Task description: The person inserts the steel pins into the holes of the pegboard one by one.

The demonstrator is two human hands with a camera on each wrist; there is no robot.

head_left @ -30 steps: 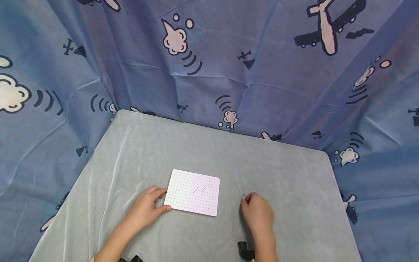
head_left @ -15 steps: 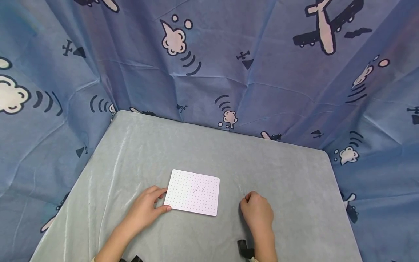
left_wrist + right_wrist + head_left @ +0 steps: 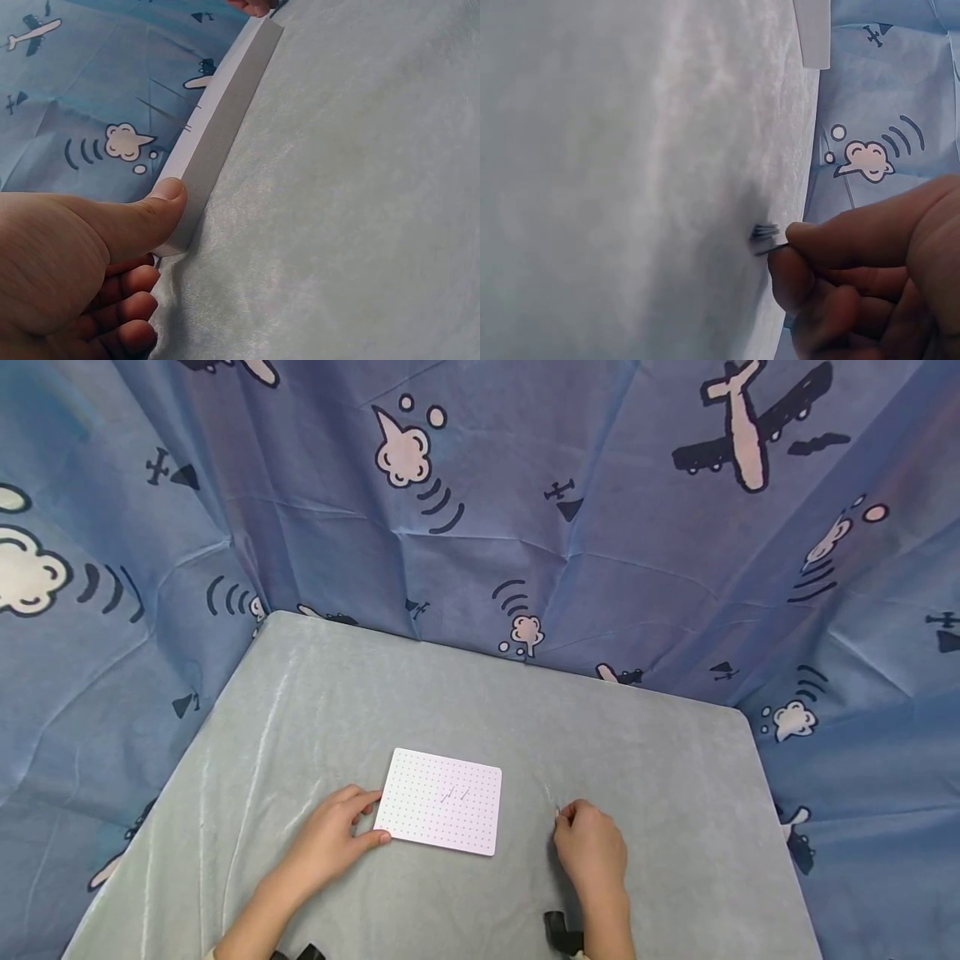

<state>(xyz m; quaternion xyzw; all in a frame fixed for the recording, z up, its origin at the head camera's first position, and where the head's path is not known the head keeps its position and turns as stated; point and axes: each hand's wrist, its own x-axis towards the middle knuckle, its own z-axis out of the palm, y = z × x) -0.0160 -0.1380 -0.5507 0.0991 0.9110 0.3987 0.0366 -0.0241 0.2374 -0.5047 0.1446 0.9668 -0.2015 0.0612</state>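
A white board (image 3: pixel 437 802) with rows of small dark dots lies flat on the grey cloth. Thin pins (image 3: pixel 166 112) stand up from its surface in the left wrist view. My left hand (image 3: pixel 333 831) holds the board at its near left corner, thumb on the corner and index fingertip at the left edge. To the right of the board, my right hand (image 3: pixel 591 847) is low over the cloth. Its thumb and index finger pinch a thin dark pin (image 3: pixel 772 250). Close by those fingertips, a small cluster of dark pins (image 3: pixel 763 231) shows, partly blurred.
Grey velvety cloth (image 3: pixel 465 702) covers the table. Blue curtains (image 3: pixel 480 485) printed with planes and clouds hang at the back and both sides. A black wrist mount (image 3: pixel 561 933) sits beside the right forearm.
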